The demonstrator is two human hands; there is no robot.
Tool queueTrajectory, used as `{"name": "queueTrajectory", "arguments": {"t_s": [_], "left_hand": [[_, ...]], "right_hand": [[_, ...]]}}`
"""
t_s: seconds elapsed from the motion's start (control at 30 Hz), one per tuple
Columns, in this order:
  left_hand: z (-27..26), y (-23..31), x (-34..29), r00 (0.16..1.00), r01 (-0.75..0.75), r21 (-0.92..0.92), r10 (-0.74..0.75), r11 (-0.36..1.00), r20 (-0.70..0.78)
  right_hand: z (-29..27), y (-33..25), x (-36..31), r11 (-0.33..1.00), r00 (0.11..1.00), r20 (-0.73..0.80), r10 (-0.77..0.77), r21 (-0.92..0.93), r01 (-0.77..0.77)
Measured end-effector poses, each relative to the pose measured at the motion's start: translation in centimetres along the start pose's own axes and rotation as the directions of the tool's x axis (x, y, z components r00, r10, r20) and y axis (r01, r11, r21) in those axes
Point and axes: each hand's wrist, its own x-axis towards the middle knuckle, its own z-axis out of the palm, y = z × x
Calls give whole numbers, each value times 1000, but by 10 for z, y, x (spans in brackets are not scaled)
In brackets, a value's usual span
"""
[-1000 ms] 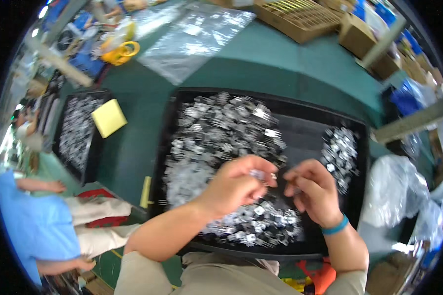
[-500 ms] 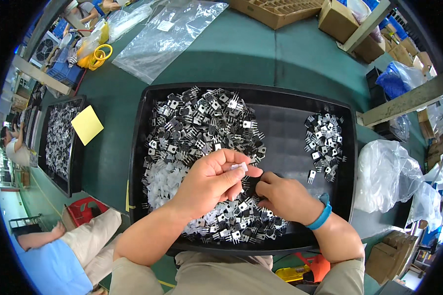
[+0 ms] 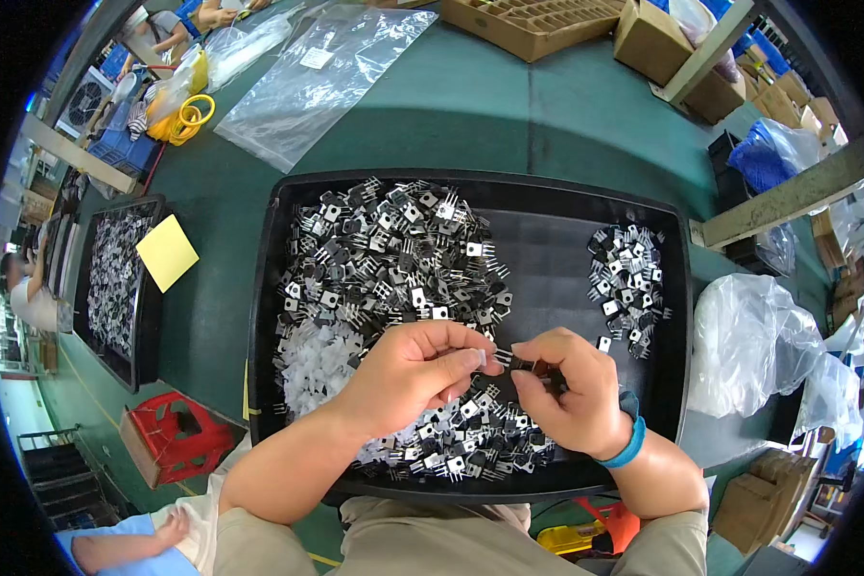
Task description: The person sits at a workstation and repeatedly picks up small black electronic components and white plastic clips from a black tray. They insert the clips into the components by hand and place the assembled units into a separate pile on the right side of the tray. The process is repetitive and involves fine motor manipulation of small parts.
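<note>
A large black tray (image 3: 547,259) lies in front of me, with a big heap of three-legged transistors (image 3: 393,240) on its left side. My left hand (image 3: 413,370) is closed in a pinch on a small white plastic piece (image 3: 481,358), mostly covered by the fingers. Close beside it, my right hand (image 3: 576,389) pinches a black transistor (image 3: 520,364), its metal legs pointing at the left fingertips. Whether the legs touch the white piece is too small to tell. Loose white plastic pieces (image 3: 317,363) are piled by the left forearm.
A smaller group of transistors (image 3: 627,278) sits at the tray's right end. Another filled tray (image 3: 144,336) with a yellow note (image 3: 168,252) stands left. Clear plastic bags (image 3: 321,86) lie beyond and at right. Metal posts (image 3: 787,197) rise at the right. A red stool (image 3: 177,437) is lower left.
My right hand has come up from the transistors and now holds one against the left fingertips. My left hand has lowered slightly. The person at lower left has shifted down, uncovering the red stool.
</note>
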Motion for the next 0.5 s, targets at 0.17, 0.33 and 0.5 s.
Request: {"name": "queueTrajectory", "arguments": {"t_s": [0.17,0.33,0.5], "left_hand": [[-1,-3,2,1000,9,-22,-8,1000,18],[-1,-3,1,1000,9,-28,-9,1000,28],[1,-5,1,1000,-12,56,11,998,21]], "right_hand": [[4,2,-2,997,997,-11,-82,-9,82],[5,1,-2,999,998,24,-51,4,51],[7,1,-4,997,997,25,-70,-24,71]]}}
